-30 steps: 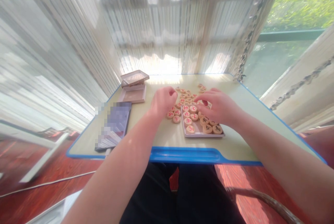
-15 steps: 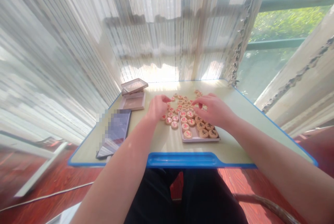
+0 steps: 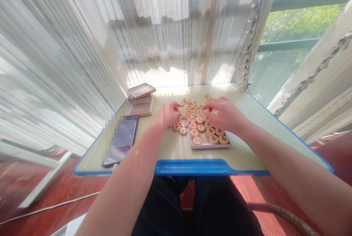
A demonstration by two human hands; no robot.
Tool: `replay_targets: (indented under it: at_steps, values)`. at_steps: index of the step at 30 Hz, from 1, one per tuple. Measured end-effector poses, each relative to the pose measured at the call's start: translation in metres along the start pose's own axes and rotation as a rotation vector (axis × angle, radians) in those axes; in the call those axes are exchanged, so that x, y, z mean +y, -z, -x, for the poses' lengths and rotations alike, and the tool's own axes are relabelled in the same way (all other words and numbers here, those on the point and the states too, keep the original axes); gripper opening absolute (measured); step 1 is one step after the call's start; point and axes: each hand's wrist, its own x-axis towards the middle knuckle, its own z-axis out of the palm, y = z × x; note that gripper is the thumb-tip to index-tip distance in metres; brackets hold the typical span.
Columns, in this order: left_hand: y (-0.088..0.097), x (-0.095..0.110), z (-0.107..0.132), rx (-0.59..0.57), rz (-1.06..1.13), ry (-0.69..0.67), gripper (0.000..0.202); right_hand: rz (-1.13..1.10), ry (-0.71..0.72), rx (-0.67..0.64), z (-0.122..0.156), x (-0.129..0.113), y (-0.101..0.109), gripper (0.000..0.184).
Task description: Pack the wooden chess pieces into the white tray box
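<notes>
Several round wooden chess pieces [image 3: 192, 108] with red and black characters lie spread on a pale table [image 3: 176, 149]. A shallow white tray [image 3: 209, 145] near the front holds several of them in rows. My left hand [image 3: 167, 114] rests curled over the loose pieces left of the tray, fingers bent, and what it pinches is hidden. My right hand [image 3: 224, 115] hovers over the tray's far end, with its fingertips pinched at a red-marked piece [image 3: 210, 109].
An open white box [image 3: 139, 106] with its lid [image 3: 141, 90] propped behind stands at the far left. A dark tablet or book [image 3: 122, 138] lies at the left front. The table has a blue rim [image 3: 192, 167]. Sheer curtains hang behind.
The view tipped up slightly over the second. My left hand drew back a little toward the pieces beside the tray. My right hand stays over the tray's far end.
</notes>
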Motion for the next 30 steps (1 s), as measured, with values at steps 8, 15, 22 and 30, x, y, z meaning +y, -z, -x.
replay_targets:
  at_steps: [8, 15, 22, 30]
  values:
    - [-0.002, 0.003, 0.001, -0.023, 0.039, -0.044, 0.027, -0.012, 0.001, -0.021, 0.0, -0.002, 0.002, 0.022]
    - [-0.004, 0.001, 0.0, -0.034, 0.02, -0.083, 0.028, -0.011, -0.011, -0.018, -0.002, -0.003, 0.002, 0.023]
    - [-0.007, -0.001, -0.002, -0.012, 0.105, -0.073, 0.038, 0.039, -0.047, -0.021, -0.001, 0.0, 0.0, 0.03]
    - [-0.007, -0.013, -0.008, 0.122, 0.355, 0.053, 0.053, 0.044, -0.031, -0.056, -0.001, 0.0, -0.001, 0.03]
